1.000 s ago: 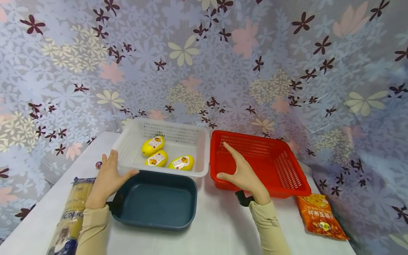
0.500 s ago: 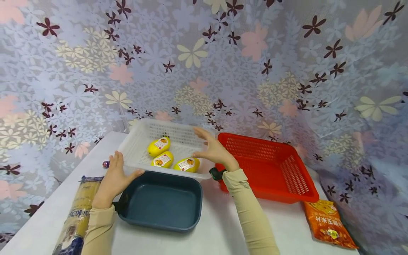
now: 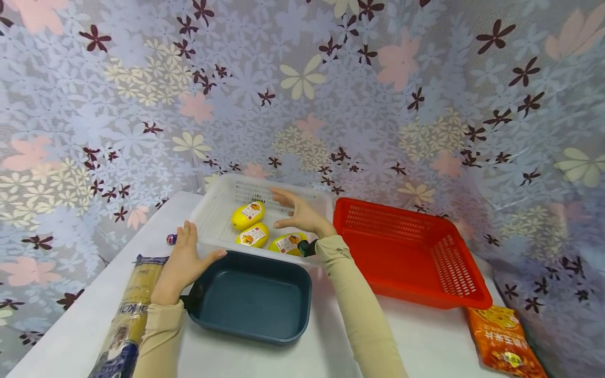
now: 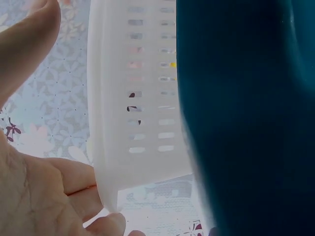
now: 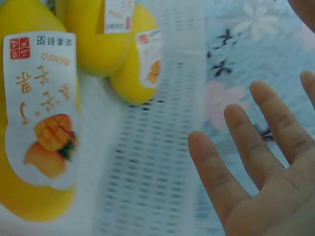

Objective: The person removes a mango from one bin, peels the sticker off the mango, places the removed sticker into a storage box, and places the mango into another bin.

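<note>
Three yellow mangoes with white labels lie in the white basket (image 3: 215,210); the nearest mango (image 3: 283,244) is partly covered by the right wrist. Over the basket's right half hovers my right hand (image 3: 302,214), fingers spread and holding nothing. In the right wrist view that mango (image 5: 37,123) shows its printed label close up, while the right hand (image 5: 275,167) has its fingers apart. My left hand (image 3: 181,262) is at the basket's front left corner, fingers straight and thumb out over the dark blue tub (image 3: 250,336). The left wrist view shows its fingers (image 4: 81,184) right at the basket's rim.
A red basket (image 3: 411,262) stands to the right, with an orange snack bag (image 3: 506,341) at its front right. A long pack of noodles (image 3: 125,320) lies left of the left forearm. A small wrapped candy (image 3: 171,239) sits behind the left hand.
My right hand has moved left from above the red basket to over the white basket. The left hand has stayed by the white basket's corner. The head view has shifted slightly.
</note>
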Demonstrator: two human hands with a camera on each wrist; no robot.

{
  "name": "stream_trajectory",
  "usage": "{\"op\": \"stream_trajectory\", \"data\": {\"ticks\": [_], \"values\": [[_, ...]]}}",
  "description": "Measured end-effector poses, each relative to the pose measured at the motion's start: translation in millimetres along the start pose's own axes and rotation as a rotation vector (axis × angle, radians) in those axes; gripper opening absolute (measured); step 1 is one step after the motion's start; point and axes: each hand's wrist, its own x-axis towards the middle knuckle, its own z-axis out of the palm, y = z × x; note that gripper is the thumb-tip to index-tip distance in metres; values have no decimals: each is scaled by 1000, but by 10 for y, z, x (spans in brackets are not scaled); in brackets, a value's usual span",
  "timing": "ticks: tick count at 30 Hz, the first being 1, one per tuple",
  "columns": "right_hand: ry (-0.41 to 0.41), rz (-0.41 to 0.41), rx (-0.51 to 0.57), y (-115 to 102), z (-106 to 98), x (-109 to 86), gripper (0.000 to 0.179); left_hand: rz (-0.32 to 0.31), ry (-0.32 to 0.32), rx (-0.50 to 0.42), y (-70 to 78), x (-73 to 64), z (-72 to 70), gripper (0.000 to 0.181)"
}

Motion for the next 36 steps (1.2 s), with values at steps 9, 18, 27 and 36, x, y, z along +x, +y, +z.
{"op": "stream_trajectory", "data": {"ticks": [9, 18, 27, 36], "values": [[-143, 65, 34, 183, 65, 273, 76, -4, 1, 1, 13, -1, 13, 112], [-285, 113, 37, 307, 149, 395, 71, -1, 9, 1, -11, -4, 37, 112], [-353, 232, 21, 434, 51, 276, 65, 9, 27, 10, -50, 22, -28, 112], [-450, 387, 10, 484, 25, 165, 65, -5, 13, -17, -39, 8, -3, 112]]}}
